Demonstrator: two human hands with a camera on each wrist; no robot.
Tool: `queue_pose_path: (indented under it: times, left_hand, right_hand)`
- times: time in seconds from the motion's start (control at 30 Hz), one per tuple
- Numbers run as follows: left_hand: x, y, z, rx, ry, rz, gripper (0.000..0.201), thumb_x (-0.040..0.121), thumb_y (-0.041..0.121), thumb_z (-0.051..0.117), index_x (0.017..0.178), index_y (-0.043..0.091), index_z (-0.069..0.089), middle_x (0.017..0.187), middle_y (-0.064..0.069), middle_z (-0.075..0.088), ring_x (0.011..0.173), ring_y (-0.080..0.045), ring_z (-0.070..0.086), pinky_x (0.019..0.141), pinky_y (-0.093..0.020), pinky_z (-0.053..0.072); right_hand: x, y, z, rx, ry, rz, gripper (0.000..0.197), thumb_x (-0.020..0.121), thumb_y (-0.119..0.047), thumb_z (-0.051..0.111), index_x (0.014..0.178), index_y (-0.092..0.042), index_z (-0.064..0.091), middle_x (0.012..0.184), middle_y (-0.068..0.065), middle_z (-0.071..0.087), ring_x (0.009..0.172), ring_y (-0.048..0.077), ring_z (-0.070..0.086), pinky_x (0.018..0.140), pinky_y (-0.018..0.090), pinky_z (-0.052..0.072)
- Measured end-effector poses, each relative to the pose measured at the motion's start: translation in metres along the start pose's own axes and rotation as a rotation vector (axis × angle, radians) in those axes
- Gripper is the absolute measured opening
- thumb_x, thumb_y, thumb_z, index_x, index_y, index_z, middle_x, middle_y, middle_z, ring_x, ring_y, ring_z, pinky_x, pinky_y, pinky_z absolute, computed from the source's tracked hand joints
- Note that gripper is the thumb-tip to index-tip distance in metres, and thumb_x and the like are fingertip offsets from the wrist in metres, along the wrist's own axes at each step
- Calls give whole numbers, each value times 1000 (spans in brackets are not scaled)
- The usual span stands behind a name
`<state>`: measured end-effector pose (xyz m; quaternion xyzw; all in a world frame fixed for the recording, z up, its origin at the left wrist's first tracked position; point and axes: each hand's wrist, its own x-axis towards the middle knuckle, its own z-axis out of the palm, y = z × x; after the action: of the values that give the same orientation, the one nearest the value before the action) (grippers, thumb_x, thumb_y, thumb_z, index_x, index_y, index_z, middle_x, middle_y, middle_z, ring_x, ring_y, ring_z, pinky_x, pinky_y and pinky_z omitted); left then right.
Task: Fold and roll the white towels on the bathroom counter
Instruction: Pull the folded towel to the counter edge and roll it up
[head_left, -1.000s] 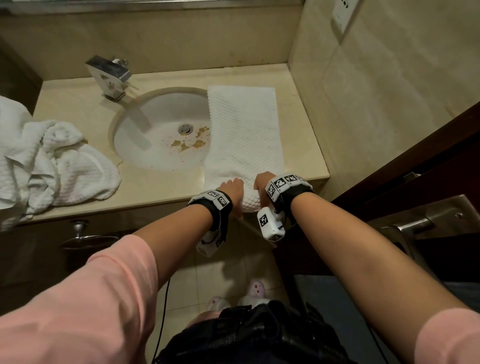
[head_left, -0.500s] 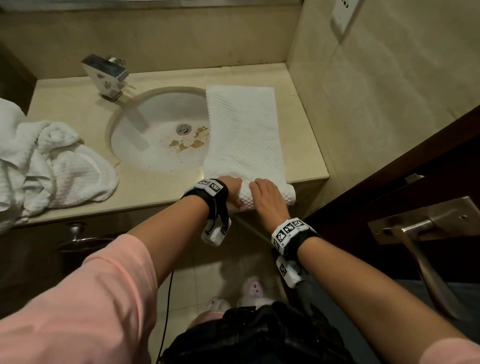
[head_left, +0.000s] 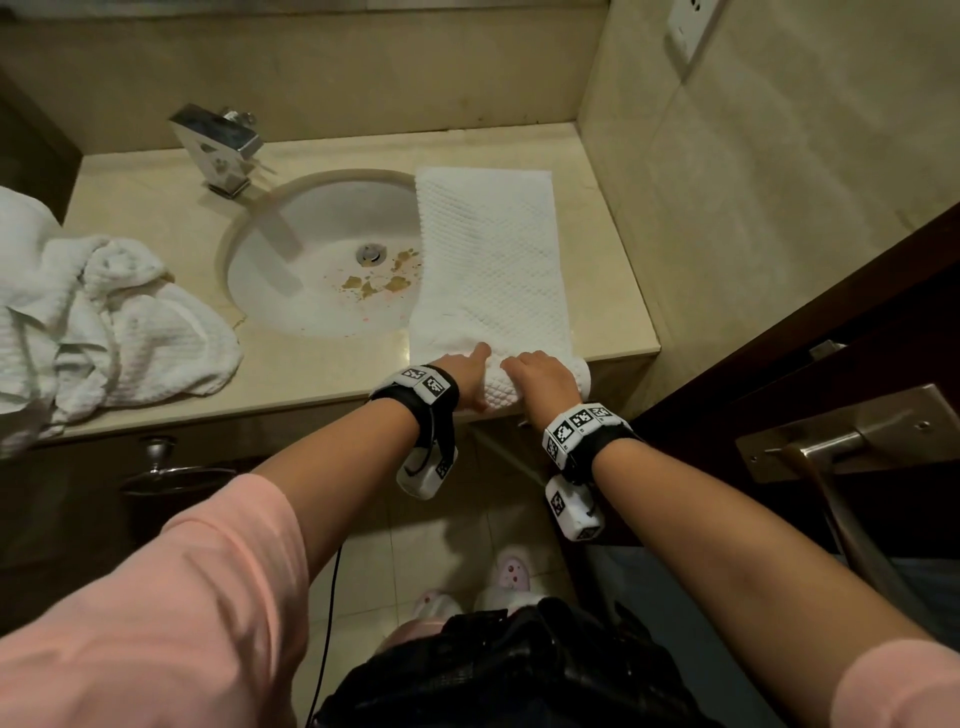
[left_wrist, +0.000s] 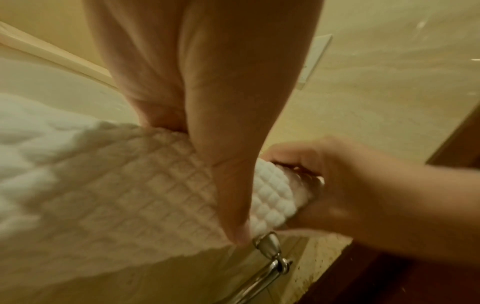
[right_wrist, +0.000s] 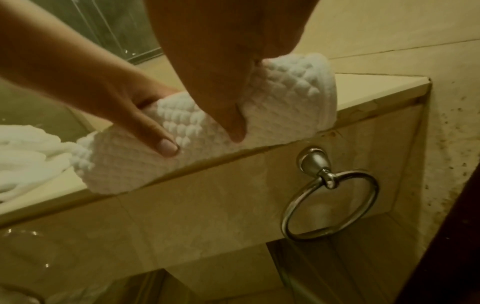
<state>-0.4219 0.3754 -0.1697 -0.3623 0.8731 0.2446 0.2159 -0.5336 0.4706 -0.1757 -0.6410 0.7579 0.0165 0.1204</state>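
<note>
Gripping rolled towel (head_left: 488, 270) end w/ both hands, left hand (head_left: 470, 371), right hand (head_left: 543, 376), sink (head_left: 291, 312) adjacent, towel pile (head_left: 104, 322) far left

I find no words, brands or numbers I can read in any view; only black-and-white square code markers on the wristbands (head_left: 582, 423), lower centre of my head view.
</note>
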Motion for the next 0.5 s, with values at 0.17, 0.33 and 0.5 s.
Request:
queue_pose_path:
  times: [0.17,0.33,0.5]
  left_hand:
    - [-11,4,19,160,180,78,36,87,12,52,122,6,44,123,-13,54,110,-31,51,94,-33,35]
    - [-11,1,49,277,270,91,43,94,7,41,136,1,33,142,-17,37,126,-31,38,107,-34,25]
    - [-9,5,54,285,265,7,44,96,3,35,140,-4,28,151,-24,23,137,-35,28,114,-39,20]
  right_hand:
    - [24,1,-18,-9,-224,74,34,92,-9,48,122,-16,61,114,8,64,105,26,60,86,33,48]
    - [37,5,-20,3,-389,94,37,86,-8,57,122,-17,64,119,5,65,110,24,59,91,30,49]
    - [42,6,-24,18,-419,91,42,84,-8,61,125,-19,63,121,4,64,113,23,59,88,27,47]
